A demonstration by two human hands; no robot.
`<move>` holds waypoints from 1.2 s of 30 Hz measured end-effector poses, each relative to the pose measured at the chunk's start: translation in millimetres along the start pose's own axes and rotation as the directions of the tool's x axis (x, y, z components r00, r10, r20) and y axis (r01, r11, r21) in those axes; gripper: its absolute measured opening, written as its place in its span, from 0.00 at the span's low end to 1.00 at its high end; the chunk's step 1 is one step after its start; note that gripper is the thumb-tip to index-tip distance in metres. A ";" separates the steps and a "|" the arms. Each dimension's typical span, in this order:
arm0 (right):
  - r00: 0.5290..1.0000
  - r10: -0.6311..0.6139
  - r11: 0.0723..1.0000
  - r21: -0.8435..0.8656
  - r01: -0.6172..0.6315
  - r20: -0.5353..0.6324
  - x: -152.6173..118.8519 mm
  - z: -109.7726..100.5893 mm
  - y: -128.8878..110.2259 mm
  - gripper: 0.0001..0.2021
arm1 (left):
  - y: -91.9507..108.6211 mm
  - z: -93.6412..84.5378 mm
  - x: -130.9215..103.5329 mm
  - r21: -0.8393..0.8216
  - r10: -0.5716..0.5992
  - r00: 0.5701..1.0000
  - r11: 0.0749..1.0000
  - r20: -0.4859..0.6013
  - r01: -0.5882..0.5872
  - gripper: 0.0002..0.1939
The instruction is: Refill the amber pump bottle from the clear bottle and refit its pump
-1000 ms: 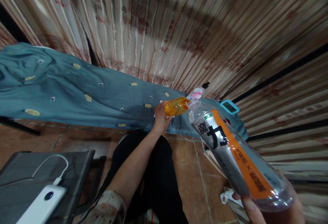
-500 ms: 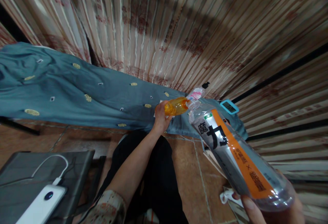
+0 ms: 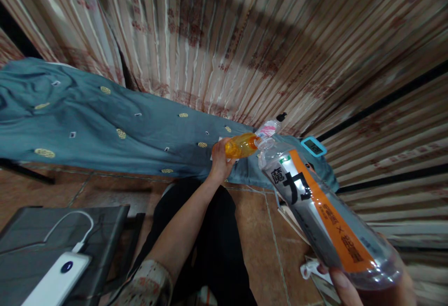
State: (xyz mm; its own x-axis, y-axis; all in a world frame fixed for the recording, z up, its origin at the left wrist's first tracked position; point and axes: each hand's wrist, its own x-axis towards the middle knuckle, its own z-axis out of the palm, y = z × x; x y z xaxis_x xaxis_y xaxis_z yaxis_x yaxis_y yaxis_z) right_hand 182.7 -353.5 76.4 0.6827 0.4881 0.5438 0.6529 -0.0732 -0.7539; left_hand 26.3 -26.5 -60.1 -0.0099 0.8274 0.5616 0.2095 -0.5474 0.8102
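Observation:
My left hand [image 3: 219,160] grips a small orange bottle [image 3: 241,145], tilted on its side with its mouth against the open neck of a large clear bottle [image 3: 325,217]. That large bottle carries an orange and grey label with black characters. My right hand [image 3: 371,287] holds it by its base at the lower right, slanted up toward the small bottle. The two bottle mouths meet above the edge of a teal patterned cloth [image 3: 105,124].
A striped curtain [image 3: 224,40] fills the background. A pink-labelled bottle with a black cap [image 3: 271,127] and a blue digital device [image 3: 313,146] lie on the cloth. A white power bank [image 3: 58,280] with a cable rests on a dark surface at lower left. The floor is brown tile.

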 end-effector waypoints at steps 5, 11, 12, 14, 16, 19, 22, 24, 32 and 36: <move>1.000 -0.004 1.000 -0.022 0.004 0.015 1.0 1.7 -3.9 0.55 | -2.0 0.6 -0.8 0.000 0.011 1.000 1.000 -0.005 -0.011 0.35; 1.000 0.005 1.000 -0.001 -0.005 0.018 0.7 0.1 -6.0 0.55 | -2.7 0.9 -0.5 0.016 0.019 1.000 1.000 -0.009 -0.019 0.37; 1.000 0.003 1.000 -0.011 -0.003 0.021 0.8 -0.2 -4.9 0.55 | -2.4 0.6 -0.4 0.014 0.021 1.000 1.000 -0.010 -0.021 0.37; 1.000 -0.002 0.999 -0.034 0.003 0.026 1.2 -0.6 -2.0 0.55 | -1.6 -0.3 -0.4 0.012 0.022 1.000 1.000 -0.008 -0.022 0.37; 1.000 -0.016 0.999 -0.042 0.017 0.020 1.5 -0.7 0.2 0.55 | -1.0 -0.9 -0.4 0.016 0.020 1.000 1.000 -0.002 -0.020 0.36; 0.999 -0.032 0.999 -0.029 0.033 0.024 1.1 0.1 -0.4 0.55 | -1.1 -0.5 -0.7 0.018 0.018 1.000 1.000 0.000 -0.018 0.36; 0.999 -0.039 0.999 -0.025 0.040 0.032 0.0 1.0 -2.5 0.54 | -1.8 1.1 -0.9 0.012 0.023 1.000 1.000 -0.014 -0.022 0.35; 0.999 -0.036 0.999 -0.032 0.037 0.022 -0.8 1.4 -2.5 0.53 | -1.9 1.6 -0.9 0.008 0.024 1.000 1.000 -0.020 -0.024 0.36; 0.999 -0.035 0.999 -0.005 0.035 0.017 -0.6 1.1 0.2 0.54 | 0.6 -1.2 -0.4 0.008 0.021 1.000 1.000 0.001 -0.021 0.36; 1.000 -0.008 1.000 0.007 0.008 0.005 2.8 -3.5 4.3 0.57 | -0.9 -0.3 -1.0 0.013 0.026 1.000 1.000 0.000 -0.026 0.36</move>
State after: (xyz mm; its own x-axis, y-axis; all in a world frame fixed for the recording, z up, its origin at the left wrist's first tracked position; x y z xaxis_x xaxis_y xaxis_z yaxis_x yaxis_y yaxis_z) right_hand 188.5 -355.5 75.9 0.6759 0.4928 0.5480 0.6558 -0.0629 -0.7523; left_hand 25.8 -26.8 -61.3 -0.0039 0.8128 0.5826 0.2219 -0.5673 0.7930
